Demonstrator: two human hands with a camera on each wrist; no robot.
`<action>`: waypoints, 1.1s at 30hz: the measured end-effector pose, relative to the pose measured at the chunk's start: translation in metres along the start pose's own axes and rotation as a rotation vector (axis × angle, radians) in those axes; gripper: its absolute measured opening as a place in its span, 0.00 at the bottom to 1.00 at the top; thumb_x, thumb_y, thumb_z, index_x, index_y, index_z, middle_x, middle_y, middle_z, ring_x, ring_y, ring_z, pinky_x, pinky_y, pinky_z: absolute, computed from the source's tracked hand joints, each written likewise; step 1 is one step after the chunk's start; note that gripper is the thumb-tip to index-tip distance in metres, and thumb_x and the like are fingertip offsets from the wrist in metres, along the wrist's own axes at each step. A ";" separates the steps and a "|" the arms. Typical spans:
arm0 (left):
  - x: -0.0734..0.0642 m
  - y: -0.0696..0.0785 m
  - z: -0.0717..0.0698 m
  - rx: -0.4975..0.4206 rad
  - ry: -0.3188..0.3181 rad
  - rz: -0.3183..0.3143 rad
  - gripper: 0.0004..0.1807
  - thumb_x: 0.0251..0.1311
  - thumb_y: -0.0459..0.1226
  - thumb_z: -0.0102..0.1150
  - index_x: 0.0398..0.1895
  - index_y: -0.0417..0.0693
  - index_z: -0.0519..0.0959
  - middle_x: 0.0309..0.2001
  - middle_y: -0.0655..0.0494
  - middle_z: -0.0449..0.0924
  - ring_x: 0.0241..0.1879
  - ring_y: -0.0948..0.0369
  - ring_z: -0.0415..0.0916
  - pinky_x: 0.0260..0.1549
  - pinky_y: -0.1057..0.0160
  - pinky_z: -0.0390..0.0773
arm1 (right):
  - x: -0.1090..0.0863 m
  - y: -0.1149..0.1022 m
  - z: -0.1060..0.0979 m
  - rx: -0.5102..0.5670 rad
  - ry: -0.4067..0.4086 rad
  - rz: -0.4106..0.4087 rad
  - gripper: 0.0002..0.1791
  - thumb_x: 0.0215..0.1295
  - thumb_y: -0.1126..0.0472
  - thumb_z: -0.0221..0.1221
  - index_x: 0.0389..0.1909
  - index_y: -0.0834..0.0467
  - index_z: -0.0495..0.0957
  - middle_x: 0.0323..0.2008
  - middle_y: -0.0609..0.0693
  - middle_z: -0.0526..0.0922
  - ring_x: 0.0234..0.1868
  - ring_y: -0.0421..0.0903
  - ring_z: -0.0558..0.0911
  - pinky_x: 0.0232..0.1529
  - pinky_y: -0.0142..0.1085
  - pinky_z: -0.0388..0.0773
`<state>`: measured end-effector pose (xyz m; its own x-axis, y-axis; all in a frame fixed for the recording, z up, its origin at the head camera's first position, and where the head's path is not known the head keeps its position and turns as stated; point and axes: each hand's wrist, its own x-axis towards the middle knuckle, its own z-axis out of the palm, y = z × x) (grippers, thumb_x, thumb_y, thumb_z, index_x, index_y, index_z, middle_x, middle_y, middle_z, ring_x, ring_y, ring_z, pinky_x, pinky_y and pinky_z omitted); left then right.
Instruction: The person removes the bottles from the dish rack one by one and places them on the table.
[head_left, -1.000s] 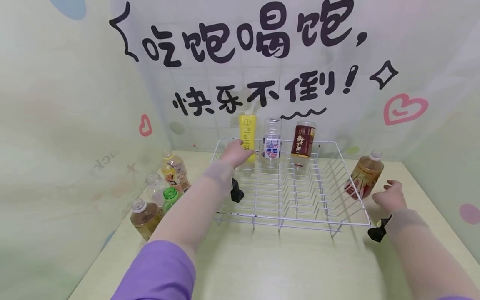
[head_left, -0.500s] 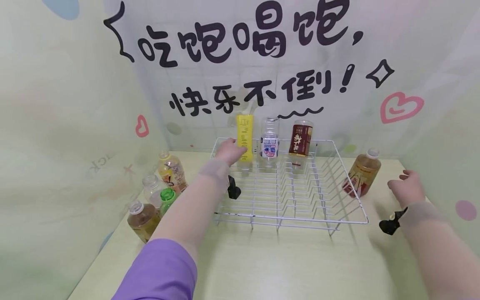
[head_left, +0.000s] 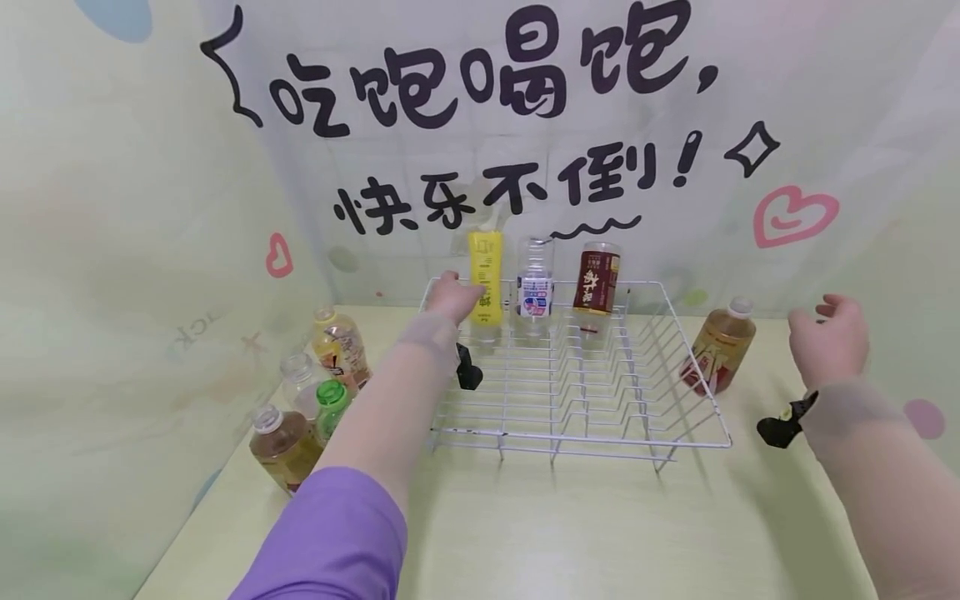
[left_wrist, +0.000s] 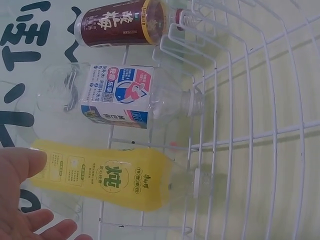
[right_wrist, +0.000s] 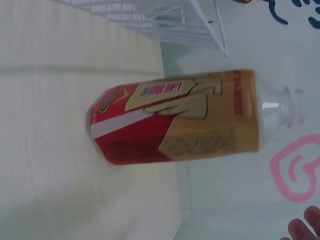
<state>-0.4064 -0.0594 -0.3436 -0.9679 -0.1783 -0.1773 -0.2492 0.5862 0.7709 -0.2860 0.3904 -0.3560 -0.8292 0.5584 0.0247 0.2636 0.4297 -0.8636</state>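
Observation:
A yellow-labelled bottle [head_left: 486, 267] stands neck down at the back left of a white wire dish rack [head_left: 581, 438]. My left hand [head_left: 450, 298] is at its left side. In the left wrist view the thumb of the left hand [left_wrist: 17, 195] overlaps the bottle's base end, while the other fingers are spread apart from it. Two more inverted bottles lean beside it: a clear bottle [head_left: 535, 293] and a maroon-labelled bottle [head_left: 597, 279]. My right hand [head_left: 828, 342] hovers, fingers loosely bent, to the right of an upright red-and-tan-labelled bottle [right_wrist: 175, 120], holding nothing.
Left of the rack stand several uncapped bottles: a yellow-patterned bottle [head_left: 340, 346], a clear bottle [head_left: 302, 385], a green bottle [head_left: 332, 404] and a brown-tinted bottle [head_left: 283, 450]. A printed sheet [head_left: 420, 150] forms the back and side walls around the table [head_left: 592, 533].
My left hand has shifted slightly left, its thumb and fingers apart from their earlier place across the yellow-labelled bottle. My right hand has moved right and up, away from the upright bottle.

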 end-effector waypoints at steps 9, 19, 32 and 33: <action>0.010 -0.002 0.009 -0.016 0.060 -0.014 0.38 0.49 0.52 0.53 0.62 0.51 0.53 0.56 0.50 0.60 0.54 0.52 0.58 0.49 0.50 0.61 | -0.036 -0.058 0.031 -0.057 -0.077 -0.431 0.34 0.59 0.45 0.46 0.63 0.56 0.51 0.59 0.55 0.58 0.55 0.54 0.60 0.52 0.50 0.57; 0.017 -0.004 0.016 -0.037 0.103 -0.015 0.38 0.49 0.52 0.54 0.62 0.51 0.54 0.55 0.49 0.60 0.52 0.53 0.59 0.49 0.53 0.62 | -0.127 -0.002 0.054 -0.479 -0.133 -1.143 0.31 0.52 0.49 0.56 0.55 0.61 0.65 0.52 0.58 0.68 0.50 0.56 0.66 0.48 0.50 0.60; 0.027 -0.001 0.031 -0.032 0.175 -0.010 0.37 0.50 0.51 0.53 0.62 0.53 0.52 0.51 0.47 0.59 0.45 0.54 0.60 0.44 0.56 0.66 | -0.150 0.061 0.062 -0.523 -0.104 -0.989 0.30 0.56 0.51 0.53 0.58 0.59 0.62 0.62 0.58 0.53 0.61 0.55 0.52 0.60 0.44 0.42; 0.029 -0.001 0.033 -0.031 0.174 -0.014 0.37 0.49 0.51 0.53 0.63 0.54 0.52 0.52 0.47 0.59 0.45 0.54 0.60 0.43 0.56 0.66 | -0.150 0.062 0.062 -0.501 -0.091 -0.962 0.29 0.57 0.52 0.53 0.58 0.59 0.61 0.61 0.59 0.54 0.60 0.56 0.53 0.60 0.44 0.43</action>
<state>-0.4351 -0.0390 -0.3696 -0.9434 -0.3217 -0.0813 -0.2585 0.5587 0.7881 -0.1756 0.2891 -0.4448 -0.8237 -0.2129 0.5256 -0.3619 0.9109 -0.1982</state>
